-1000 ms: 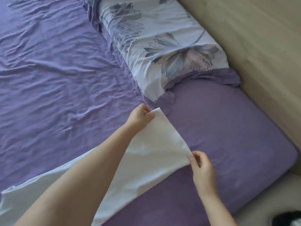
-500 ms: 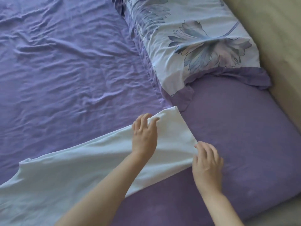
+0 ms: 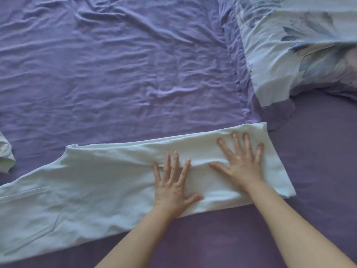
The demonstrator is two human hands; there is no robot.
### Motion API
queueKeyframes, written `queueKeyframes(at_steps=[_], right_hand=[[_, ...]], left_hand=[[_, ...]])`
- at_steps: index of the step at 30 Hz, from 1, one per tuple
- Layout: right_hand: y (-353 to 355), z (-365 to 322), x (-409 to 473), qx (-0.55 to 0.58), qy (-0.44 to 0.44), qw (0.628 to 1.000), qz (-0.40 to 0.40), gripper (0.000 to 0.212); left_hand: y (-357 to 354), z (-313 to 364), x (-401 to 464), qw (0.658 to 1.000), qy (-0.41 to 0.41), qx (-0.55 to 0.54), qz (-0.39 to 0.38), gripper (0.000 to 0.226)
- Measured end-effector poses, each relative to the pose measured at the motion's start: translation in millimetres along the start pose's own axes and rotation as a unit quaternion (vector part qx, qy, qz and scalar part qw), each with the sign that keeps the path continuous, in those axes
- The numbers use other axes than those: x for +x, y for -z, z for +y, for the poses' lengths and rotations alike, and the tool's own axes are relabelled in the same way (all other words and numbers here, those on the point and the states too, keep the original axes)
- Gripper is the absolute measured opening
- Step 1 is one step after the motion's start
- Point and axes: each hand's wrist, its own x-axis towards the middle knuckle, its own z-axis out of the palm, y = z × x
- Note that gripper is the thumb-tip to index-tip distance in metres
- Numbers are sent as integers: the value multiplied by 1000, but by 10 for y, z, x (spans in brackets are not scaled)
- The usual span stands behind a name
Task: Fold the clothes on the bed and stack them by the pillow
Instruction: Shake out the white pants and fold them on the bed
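White garment (image 3: 96, 190), soft and faintly creased, is lying as a long folded strip across the wrinkled purple sheet (image 3: 116, 74). Left hand (image 3: 172, 188) and right hand (image 3: 241, 163) are pressing flat on its right end, fingers spread wide, holding nothing. Floral pillow (image 3: 289, 45) is sitting just beyond that end; another pale cloth (image 3: 5, 153) is peeking in at the left edge.

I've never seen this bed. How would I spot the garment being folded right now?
Start at the floral pillow in the upper right of the purple sheet. Just below its corner lies a long pale white garment, with the left hand and right hand pressing flat on it. The other white piece, at the left edge, lies untouched.
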Motion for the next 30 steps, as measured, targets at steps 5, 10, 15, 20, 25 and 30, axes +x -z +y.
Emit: queueKeyframes(at_steps=[5,10,15,20,25,30], right_hand=[[164,-171,-43,55,-48,997,18,65],[122,-946,-188,7,156,984,91,56],[-16,-1281,164,9,95,995,-4,65],[85,-1382,223,20,59,998,-29,68],[45,-1681,-172,-28,214,972,96,55],[-268,-1648,-478,-49,194,979,31,62]], left_hand=[[-5,-305,-247,992,-6,-56,115,86],[128,-963,-257,974,134,-79,165,56],[156,-1660,-63,981,184,-56,-21,83],[135,-1883,87,983,144,-73,-90,97],[159,-1817,-119,993,102,-62,-14,103],[-134,-1628,-851,999,16,-25,13,88]])
